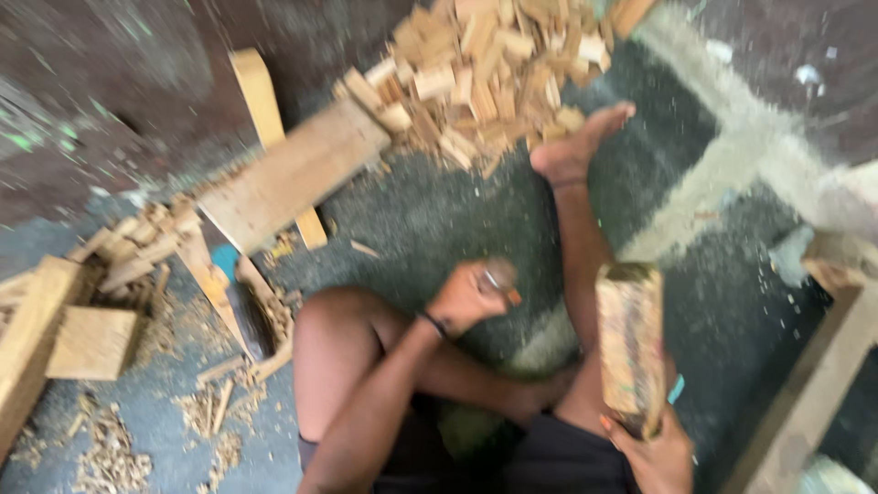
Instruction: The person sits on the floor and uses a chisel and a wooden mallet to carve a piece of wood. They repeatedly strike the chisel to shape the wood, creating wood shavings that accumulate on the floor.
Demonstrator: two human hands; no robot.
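A rough wooden block (630, 343) stands upright at the near right, gripped around its lower end by the right hand (654, 450), whose fingers curl closed on it. To its left, over the person's folded legs, the left hand (468, 295) is curled shut on a small tool (501, 285); the picture is too blurred to tell what kind. A dark band circles that wrist. The person sits on the grey floor (430, 215), one bare foot (578, 142) stretched toward the far side. Just beyond the foot lies a heap of small cut wood blocks (485, 69). A flat plank (291, 174) slants away from the heap to the left, crossing a narrower strip. At the far left sit more offcuts (91, 340), with wood shavings (110, 453) scattered on the floor near them.
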